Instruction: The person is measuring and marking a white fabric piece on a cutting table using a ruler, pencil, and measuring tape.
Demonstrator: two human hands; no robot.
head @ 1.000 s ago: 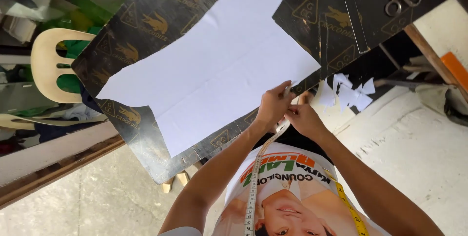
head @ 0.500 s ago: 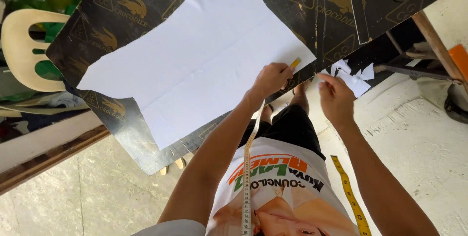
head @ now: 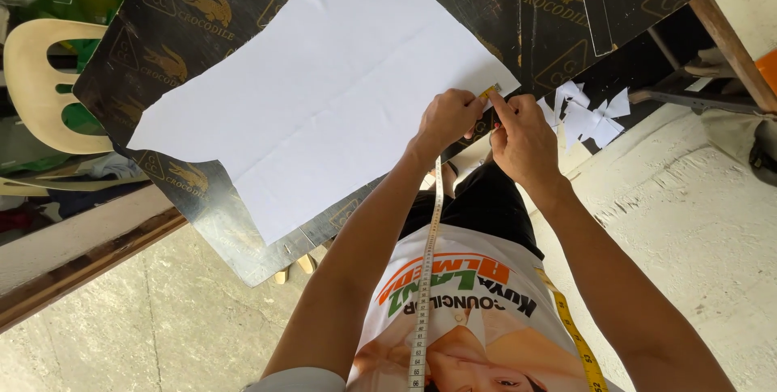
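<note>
Left hand point(head: 447, 119): curling closed, pinching the yellow tape measure point(head: 489, 93) end.
Right hand point(head: 522, 139): forefinger pressing the tape onto the white fabric point(head: 324, 93) near corner.
Board point(head: 162, 52): black, lying underneath.

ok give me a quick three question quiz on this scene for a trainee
1. True or false: the left hand and the right hand meet at a corner of the white sheet.
2. What lies just right of the hands? A white paper scraps; B a hammer; C a cup.
3. What yellow-ended strip sits between the fingertips?
Key: 1 true; 2 A; 3 the tape measure.
</note>
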